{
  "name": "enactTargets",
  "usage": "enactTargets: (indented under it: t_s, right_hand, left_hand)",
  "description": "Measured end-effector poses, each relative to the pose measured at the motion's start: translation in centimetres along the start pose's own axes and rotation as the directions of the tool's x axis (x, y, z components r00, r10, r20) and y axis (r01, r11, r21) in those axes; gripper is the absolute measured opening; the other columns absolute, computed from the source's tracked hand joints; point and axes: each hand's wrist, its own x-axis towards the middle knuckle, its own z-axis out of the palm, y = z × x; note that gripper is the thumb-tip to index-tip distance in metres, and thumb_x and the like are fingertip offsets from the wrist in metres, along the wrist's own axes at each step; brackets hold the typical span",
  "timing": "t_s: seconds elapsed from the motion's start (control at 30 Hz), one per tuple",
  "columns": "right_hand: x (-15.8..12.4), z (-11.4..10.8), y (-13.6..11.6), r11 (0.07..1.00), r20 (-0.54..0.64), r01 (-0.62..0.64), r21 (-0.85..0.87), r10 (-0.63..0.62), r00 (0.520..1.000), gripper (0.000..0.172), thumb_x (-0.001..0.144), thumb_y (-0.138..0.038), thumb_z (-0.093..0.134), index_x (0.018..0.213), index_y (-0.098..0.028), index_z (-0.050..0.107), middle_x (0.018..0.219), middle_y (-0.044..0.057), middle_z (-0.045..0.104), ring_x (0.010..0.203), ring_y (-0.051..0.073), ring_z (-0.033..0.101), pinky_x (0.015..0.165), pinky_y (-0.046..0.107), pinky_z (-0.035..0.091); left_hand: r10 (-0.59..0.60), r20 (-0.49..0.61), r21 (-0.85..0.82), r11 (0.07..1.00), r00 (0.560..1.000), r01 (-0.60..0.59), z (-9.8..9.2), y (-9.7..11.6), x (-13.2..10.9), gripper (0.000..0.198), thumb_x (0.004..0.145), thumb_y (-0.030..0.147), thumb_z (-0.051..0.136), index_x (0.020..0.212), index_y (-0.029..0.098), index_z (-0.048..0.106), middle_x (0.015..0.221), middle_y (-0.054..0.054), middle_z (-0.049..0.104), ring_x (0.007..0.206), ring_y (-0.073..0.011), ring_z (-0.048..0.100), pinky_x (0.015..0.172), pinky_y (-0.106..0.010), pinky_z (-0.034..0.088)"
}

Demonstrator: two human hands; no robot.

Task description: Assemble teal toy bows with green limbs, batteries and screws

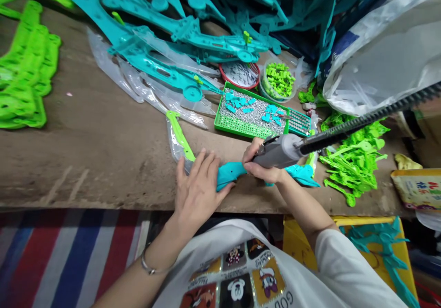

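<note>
A teal plastic toy body (230, 174) with a lime green blade (179, 136) lies on the brown workbench (96, 152) near its front edge. My left hand (198, 189) lies flat on the toy, fingers stretched out, pressing it down. My right hand (262, 163) is wrapped round a grey electric screwdriver (280, 151), its tip down on the teal body. A black coiled cable (372, 115) runs from the tool up to the right.
A green tray (251, 131) of small screws and teal bits sits just behind the hands. Behind it stand a red-rimmed bowl (240, 74) and a tub of green pieces (279, 79). Teal shells (179, 32) are heaped at the back, green parts (24, 74) left and right (354, 161).
</note>
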Motion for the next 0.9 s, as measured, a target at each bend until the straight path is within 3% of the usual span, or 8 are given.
enactTargets:
  t_s: [0.07, 0.1, 0.17, 0.23, 0.33, 0.47, 0.63, 0.9]
  right_hand:
    - [1.0, -0.7, -0.3, 0.995, 0.112, 0.057, 0.079, -0.065, 0.992, 0.030, 0.079, -0.044, 0.080, 0.092, -0.023, 0.062, 0.058, -0.005, 0.061, 0.050, 0.013, 0.057, 0.051, 0.029, 0.050]
    - [1.6, -1.1, -0.4, 0.989, 0.078, 0.094, 0.113, -0.103, 0.992, 0.030, 0.082, -0.044, 0.077, 0.098, -0.024, 0.061, 0.056, -0.006, 0.060, 0.048, 0.013, 0.056, 0.051, 0.029, 0.050]
    - [2.9, -1.9, -0.5, 0.971, -0.168, 0.203, 0.125, -0.181, 0.969, 0.030, 0.085, -0.044, 0.075, 0.104, -0.027, 0.059, 0.054, -0.008, 0.057, 0.046, 0.013, 0.054, 0.053, 0.030, 0.051]
    - [4.2, -2.7, -0.2, 0.957, -0.422, 0.284, 0.061, -0.233, 0.876, 0.028, 0.084, -0.042, 0.075, 0.100, -0.027, 0.057, 0.056, -0.009, 0.055, 0.048, 0.013, 0.054, 0.054, 0.030, 0.051]
    - [5.5, -3.7, 1.3, 0.970, -0.573, 0.237, -0.049, -0.222, 0.789, 0.028, 0.082, -0.046, 0.074, 0.088, -0.026, 0.056, 0.058, -0.008, 0.052, 0.050, 0.013, 0.054, 0.055, 0.030, 0.051]
    - [6.1, -4.2, 3.4, 0.975, -0.610, 0.203, -0.094, -0.218, 0.762, 0.030, 0.082, -0.049, 0.072, 0.083, -0.025, 0.054, 0.058, -0.007, 0.051, 0.050, 0.012, 0.053, 0.057, 0.031, 0.051]
    - [6.5, -4.3, 4.4, 0.976, -0.618, 0.197, -0.090, -0.210, 0.758, 0.031, 0.081, -0.047, 0.073, 0.095, -0.025, 0.057, 0.056, -0.009, 0.050, 0.048, 0.012, 0.052, 0.058, 0.031, 0.052]
    - [7.2, -4.7, 4.5, 0.981, -0.525, 0.187, -0.045, -0.183, 0.831, 0.035, 0.078, -0.049, 0.075, 0.093, -0.025, 0.054, 0.055, -0.010, 0.050, 0.047, 0.012, 0.052, 0.052, 0.029, 0.048]
  left_hand:
    - [0.001, -0.003, -0.008, 1.000, 1.000, -0.001, 0.0, 0.1, 0.0, 0.061, 0.093, 0.043, 0.065, 0.145, 0.012, 0.052, 0.150, -0.023, 0.056, 0.150, -0.0400, 0.041, 0.127, -0.066, 0.009]
    - [0.005, -0.005, -0.008, 1.000, 1.000, -0.005, -0.1, 0.1, 0.0, 0.062, 0.094, 0.042, 0.065, 0.146, 0.012, 0.051, 0.150, -0.024, 0.056, 0.150, -0.0401, 0.041, 0.127, -0.066, 0.010]
    - [0.016, -0.012, -0.003, 1.000, 1.000, -0.016, -0.2, 0.2, 0.0, 0.066, 0.095, 0.044, 0.064, 0.150, 0.011, 0.048, 0.153, -0.025, 0.052, 0.152, -0.0405, 0.039, 0.126, -0.067, 0.011]
    - [0.007, -0.019, 0.012, 1.000, 1.000, -0.006, -0.5, 0.3, 0.0, 0.073, 0.095, 0.047, 0.064, 0.154, 0.010, 0.043, 0.158, -0.026, 0.045, 0.154, -0.0421, 0.034, 0.125, -0.069, 0.012]
    - [-0.043, -0.042, 0.039, 0.998, 0.998, 0.045, -1.3, 0.4, -0.2, 0.083, 0.091, 0.052, 0.068, 0.157, 0.012, 0.039, 0.165, -0.027, 0.034, 0.156, -0.0459, 0.026, 0.124, -0.072, 0.012]
    - [-0.072, -0.049, 0.053, 0.996, 0.996, 0.074, -2.2, 0.4, -0.6, 0.088, 0.089, 0.054, 0.070, 0.159, 0.013, 0.036, 0.167, -0.026, 0.029, 0.157, -0.0469, 0.023, 0.125, -0.073, 0.012]
    - [-0.077, -0.040, 0.051, 0.996, 0.996, 0.079, -1.9, 0.1, -0.9, 0.083, 0.090, 0.054, 0.069, 0.157, 0.014, 0.039, 0.164, -0.024, 0.037, 0.156, -0.0463, 0.027, 0.124, -0.073, 0.013]
    - [-0.078, -0.051, 0.006, 0.997, 0.996, 0.079, -1.5, -0.2, -0.8, 0.079, 0.089, 0.058, 0.069, 0.151, 0.013, 0.048, 0.159, -0.022, 0.046, 0.155, -0.0469, 0.026, 0.123, -0.067, 0.024]
